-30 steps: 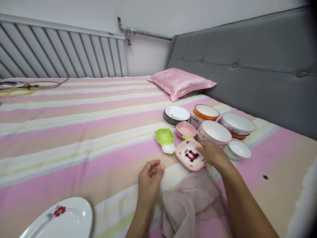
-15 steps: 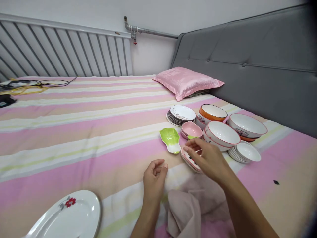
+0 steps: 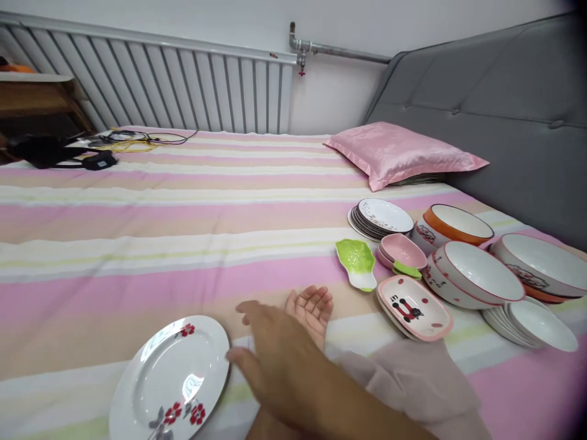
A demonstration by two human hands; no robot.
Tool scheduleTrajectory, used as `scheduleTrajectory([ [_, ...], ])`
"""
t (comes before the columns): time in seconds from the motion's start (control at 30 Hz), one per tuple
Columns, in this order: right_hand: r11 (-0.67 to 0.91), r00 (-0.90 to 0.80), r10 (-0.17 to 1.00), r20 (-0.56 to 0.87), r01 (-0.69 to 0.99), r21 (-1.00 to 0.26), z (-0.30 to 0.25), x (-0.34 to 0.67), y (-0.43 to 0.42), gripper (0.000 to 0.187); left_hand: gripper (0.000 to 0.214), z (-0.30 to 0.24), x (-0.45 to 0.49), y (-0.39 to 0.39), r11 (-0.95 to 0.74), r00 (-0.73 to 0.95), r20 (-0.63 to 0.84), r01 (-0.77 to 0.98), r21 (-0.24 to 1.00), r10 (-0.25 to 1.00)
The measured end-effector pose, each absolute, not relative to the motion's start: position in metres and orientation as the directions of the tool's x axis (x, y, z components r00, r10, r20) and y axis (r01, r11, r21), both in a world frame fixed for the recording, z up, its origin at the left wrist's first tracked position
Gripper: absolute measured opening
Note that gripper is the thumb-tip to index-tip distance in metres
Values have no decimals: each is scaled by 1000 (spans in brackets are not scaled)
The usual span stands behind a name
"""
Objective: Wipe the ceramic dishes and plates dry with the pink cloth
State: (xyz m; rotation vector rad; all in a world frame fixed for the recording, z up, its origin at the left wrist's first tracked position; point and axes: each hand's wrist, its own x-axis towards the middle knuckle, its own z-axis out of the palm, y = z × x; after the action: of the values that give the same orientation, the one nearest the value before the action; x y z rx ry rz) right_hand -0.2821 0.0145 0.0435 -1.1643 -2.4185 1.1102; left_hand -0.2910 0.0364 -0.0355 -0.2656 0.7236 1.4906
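Observation:
My right hand (image 3: pixel 279 360) reaches across to the left, thumb and fingers apart with nothing between them, close to the rim of a white oval plate (image 3: pixel 156 373) with red flowers. Partly hidden behind it, my left hand (image 3: pixel 314 311) lies palm up, fingers loosely curled and empty. Right of the hands sits a pink-rimmed cat dish (image 3: pixel 410 308), which seems to rest on another. Above it are a green and white leaf-shaped dish (image 3: pixel 358 263) and pink bowls (image 3: pixel 403 250) with a green tab.
Stacked plates (image 3: pixel 385 215), an orange-banded bowl (image 3: pixel 461 223), red-rimmed bowls (image 3: pixel 486 272) and small white bowls (image 3: pixel 543 324) stand at the right. A pink pillow (image 3: pixel 403 153) lies by the grey headboard (image 3: pixel 481 91). Cables (image 3: pixel 142 139) lie at the far left.
My right hand has moved left from above the cat dish, crossing over my left hand toward the oval plate. My left hand has opened more. The view has turned left.

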Motion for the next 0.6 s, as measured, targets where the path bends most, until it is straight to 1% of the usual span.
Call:
scheduleTrajectory([
  [0.07,307,-701,631,-332,618,-724,38,-299,15,45,28,-35,-293,40,126,-49,-589,-960,252,806],
  [0.1,274,-697,601,-390,638,-719,34,-305,17,48,29,-36,-293,41,135,-39,-586,-959,251,810],
  [0.13,240,-688,593,-419,647,-723,30,-311,19,48,30,-36,-294,41,137,-33,-580,-959,248,814],
  [0.27,118,-641,614,-462,652,-749,20,-320,26,45,31,-38,-295,42,153,-10,-565,-959,240,825],
  [0.33,90,-635,610,-474,650,-755,18,-322,29,43,32,-40,-295,43,160,-2,-562,-958,239,827],
  [0.5,179,-662,590,-462,666,-724,12,-324,29,36,31,-40,-296,44,167,10,-538,-955,245,843],
  [0.6,198,-662,612,-433,658,-726,7,-324,27,35,29,-39,-295,43,169,12,-522,-952,254,853],
])
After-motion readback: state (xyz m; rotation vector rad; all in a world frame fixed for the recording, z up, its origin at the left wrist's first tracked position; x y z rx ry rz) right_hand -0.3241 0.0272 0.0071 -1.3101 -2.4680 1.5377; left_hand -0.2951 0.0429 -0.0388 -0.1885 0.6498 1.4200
